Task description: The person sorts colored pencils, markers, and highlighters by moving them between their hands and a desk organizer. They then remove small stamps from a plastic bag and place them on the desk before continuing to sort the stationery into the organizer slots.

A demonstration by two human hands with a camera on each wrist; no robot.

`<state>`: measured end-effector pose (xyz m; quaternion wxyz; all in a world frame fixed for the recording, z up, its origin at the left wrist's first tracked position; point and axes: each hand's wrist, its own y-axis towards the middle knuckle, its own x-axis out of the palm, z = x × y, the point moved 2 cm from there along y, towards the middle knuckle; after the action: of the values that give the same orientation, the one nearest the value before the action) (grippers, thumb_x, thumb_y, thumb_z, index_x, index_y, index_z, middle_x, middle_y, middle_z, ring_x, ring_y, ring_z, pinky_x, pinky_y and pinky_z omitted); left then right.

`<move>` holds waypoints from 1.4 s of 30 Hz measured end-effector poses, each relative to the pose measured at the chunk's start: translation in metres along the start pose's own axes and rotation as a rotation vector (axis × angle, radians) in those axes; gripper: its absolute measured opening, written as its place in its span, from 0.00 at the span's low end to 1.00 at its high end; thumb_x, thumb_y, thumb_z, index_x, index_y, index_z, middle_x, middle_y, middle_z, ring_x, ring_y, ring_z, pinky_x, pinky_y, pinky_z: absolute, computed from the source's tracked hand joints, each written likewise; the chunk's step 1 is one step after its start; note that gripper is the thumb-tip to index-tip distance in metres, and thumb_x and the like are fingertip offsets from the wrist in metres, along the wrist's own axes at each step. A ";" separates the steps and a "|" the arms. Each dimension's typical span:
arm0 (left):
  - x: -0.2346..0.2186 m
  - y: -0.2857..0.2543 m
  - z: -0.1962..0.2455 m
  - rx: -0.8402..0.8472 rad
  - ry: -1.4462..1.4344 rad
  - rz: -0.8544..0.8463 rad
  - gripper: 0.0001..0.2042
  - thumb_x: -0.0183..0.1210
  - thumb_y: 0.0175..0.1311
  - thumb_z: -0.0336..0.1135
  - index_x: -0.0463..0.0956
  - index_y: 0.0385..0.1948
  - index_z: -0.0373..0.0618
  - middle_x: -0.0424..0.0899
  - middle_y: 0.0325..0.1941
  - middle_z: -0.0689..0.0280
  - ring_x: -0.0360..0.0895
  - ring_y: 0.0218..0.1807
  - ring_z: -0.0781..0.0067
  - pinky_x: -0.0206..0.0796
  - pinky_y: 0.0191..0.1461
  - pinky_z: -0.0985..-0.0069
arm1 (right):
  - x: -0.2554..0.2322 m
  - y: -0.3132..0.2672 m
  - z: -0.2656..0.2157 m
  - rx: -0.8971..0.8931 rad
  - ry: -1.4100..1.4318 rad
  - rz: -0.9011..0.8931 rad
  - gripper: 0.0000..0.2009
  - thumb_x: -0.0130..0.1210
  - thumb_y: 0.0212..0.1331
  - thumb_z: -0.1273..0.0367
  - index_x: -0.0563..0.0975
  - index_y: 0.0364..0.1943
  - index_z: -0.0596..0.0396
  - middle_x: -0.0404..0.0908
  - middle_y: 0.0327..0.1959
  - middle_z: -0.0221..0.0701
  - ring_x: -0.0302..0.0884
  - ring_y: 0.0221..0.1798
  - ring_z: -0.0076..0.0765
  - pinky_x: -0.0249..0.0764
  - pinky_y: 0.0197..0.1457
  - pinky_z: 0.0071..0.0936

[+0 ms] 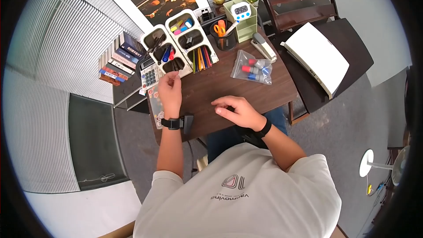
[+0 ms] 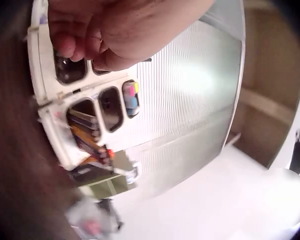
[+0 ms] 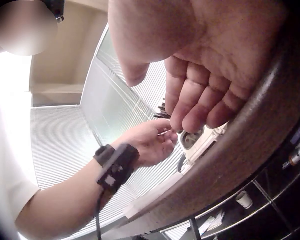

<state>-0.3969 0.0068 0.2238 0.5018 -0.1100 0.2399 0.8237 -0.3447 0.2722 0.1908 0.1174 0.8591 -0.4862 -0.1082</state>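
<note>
My left hand (image 1: 171, 90) is at the near compartment of the left white desk organizer (image 1: 187, 69), fingers loosely bent and nothing visible in them. Dark slim items (image 1: 175, 65) lie in that compartment, right by the fingertips. In the left wrist view the same hand (image 2: 122, 32) hangs over the organizer and covers part of it. Blue and red markers (image 1: 167, 53) stand in the compartment behind. My right hand (image 1: 237, 109) hovers near the front edge of the brown desk (image 1: 198, 101), fingers relaxed and holding nothing; its palm (image 3: 215, 55) shows in the right wrist view.
A second organizer holds colored pencils (image 1: 202, 59) and highlighters (image 1: 181, 27). A calculator (image 1: 150, 77) lies at left. Rightward are a black mesh cup (image 1: 225, 42) with orange scissors, a green holder (image 1: 246, 28) with a timer, a stapler (image 1: 263, 46) and a clear bag (image 1: 253, 68) with red and blue-capped items.
</note>
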 end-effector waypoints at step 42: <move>0.033 -0.147 0.023 -0.532 -0.630 -0.453 0.11 0.54 0.79 0.32 0.77 0.56 0.38 0.86 0.48 0.63 0.82 0.37 0.81 0.78 0.41 0.80 | -0.004 -0.001 0.019 0.149 0.262 0.080 0.08 0.64 0.71 0.67 0.80 0.38 0.57 0.84 0.36 0.25 0.76 0.36 0.16 0.73 0.39 0.23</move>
<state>-0.2817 0.1002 0.1875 0.6715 -0.0291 -0.1737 0.7198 -0.3515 0.2748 0.1726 0.1200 0.8522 -0.5073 0.0460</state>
